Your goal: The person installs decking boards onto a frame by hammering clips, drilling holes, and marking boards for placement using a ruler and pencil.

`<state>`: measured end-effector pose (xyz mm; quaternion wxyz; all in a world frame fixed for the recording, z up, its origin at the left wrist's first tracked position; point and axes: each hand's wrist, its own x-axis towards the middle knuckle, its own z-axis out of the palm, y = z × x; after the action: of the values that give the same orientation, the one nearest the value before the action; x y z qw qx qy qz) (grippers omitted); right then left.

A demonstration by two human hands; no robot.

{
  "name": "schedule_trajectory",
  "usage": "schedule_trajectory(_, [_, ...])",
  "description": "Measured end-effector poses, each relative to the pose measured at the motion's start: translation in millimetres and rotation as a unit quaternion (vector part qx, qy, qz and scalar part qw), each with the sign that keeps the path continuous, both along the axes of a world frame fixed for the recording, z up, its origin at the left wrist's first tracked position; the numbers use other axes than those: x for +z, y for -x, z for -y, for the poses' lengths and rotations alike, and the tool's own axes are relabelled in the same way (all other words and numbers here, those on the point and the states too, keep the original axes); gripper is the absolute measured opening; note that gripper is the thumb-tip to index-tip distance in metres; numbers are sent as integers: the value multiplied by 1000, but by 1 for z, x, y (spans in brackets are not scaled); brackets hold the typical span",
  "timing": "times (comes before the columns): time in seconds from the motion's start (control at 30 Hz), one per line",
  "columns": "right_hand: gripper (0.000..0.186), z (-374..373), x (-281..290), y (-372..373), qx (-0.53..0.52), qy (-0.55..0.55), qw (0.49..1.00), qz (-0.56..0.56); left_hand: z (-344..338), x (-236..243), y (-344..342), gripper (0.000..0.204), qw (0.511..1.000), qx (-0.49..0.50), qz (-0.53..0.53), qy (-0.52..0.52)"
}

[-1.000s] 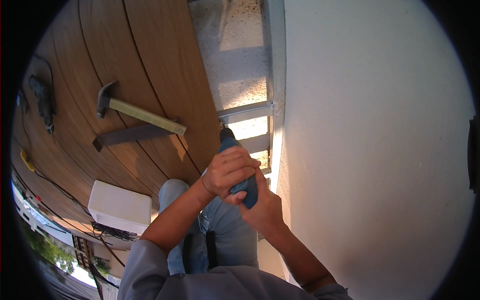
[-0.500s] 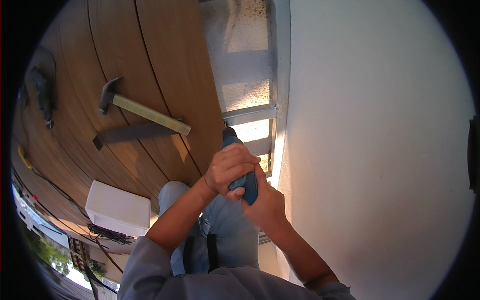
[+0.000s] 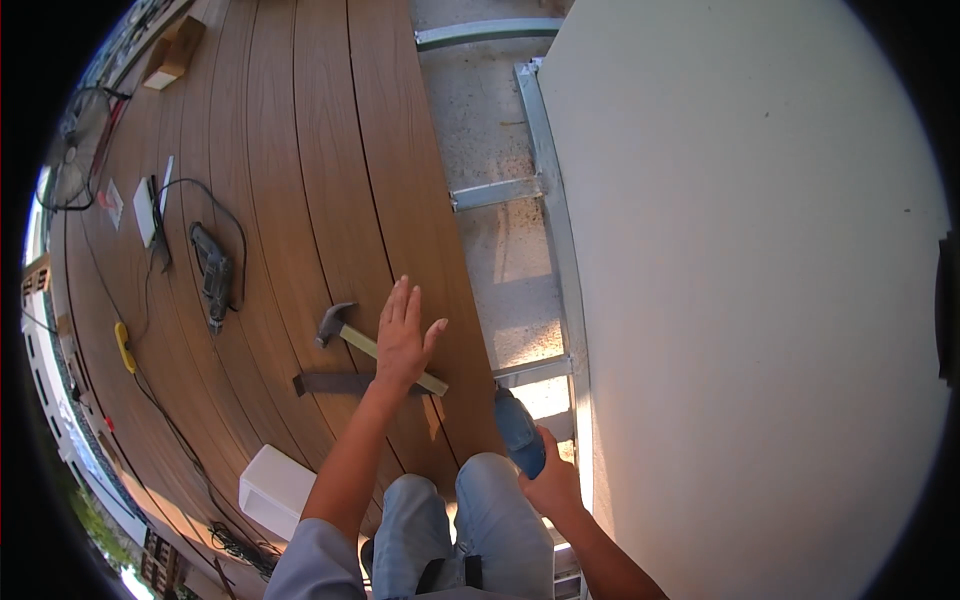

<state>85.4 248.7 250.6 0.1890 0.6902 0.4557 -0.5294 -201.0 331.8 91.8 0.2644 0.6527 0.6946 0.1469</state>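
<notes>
My right hand [image 3: 552,482] grips a blue power drill [image 3: 519,432] at the edge of the brown decking [image 3: 330,180], its nose close to a metal crossbar [image 3: 535,371]. My left hand [image 3: 403,343] is open, fingers stretched forward, above the planks and over part of a claw hammer [image 3: 360,342]. The hammer has a dark head and a pale yellow handle. Beside it lies a flat dark metal strip [image 3: 335,384], partly hidden by my left wrist. Whether my left hand touches the hammer or the deck, I cannot tell.
A dark corded drill [image 3: 213,275] lies on the deck to the left, near a yellow cord connector [image 3: 124,347]. A white box [image 3: 275,492] stands by my left forearm. A fan [image 3: 80,150] and a cardboard box [image 3: 174,52] are farther off. A white wall [image 3: 740,280] borders the metal frame on the right.
My left hand has let go of the drill and moved forward over the deck, opening out. My right hand still holds the drill. The view has shifted, showing more deck.
</notes>
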Motion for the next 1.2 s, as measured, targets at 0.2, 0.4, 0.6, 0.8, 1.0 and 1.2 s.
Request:
schedule_trajectory(0.2, [88,-21,8,-2,10,23,1000,8,-77,-43,52,134,971,-53,-218,85])
schedule_trajectory(0.4, [84,-9,2,1,-18,-23,999,-16,-80,-53,37,135,958,-56,-244,140])
schedule_trajectory(0.6, [81,-16,12,12,-36,-68,997,-12,-80,-53,40,136,953,-51,-247,167])
schedule_trajectory(0.8, [84,-8,12,13,-14,-50,998,27,-78,-59,36,138,949,-52,-258,172])
schedule_trajectory(1.0, [79,27,4,15,-41,-118,992,36,-90,-39,34,125,930,-109,-287,200])
schedule_trajectory(1.2, [54,64,-38,-10,-249,-180,943,-130,25,12,88,67,980,-128,-2,151])
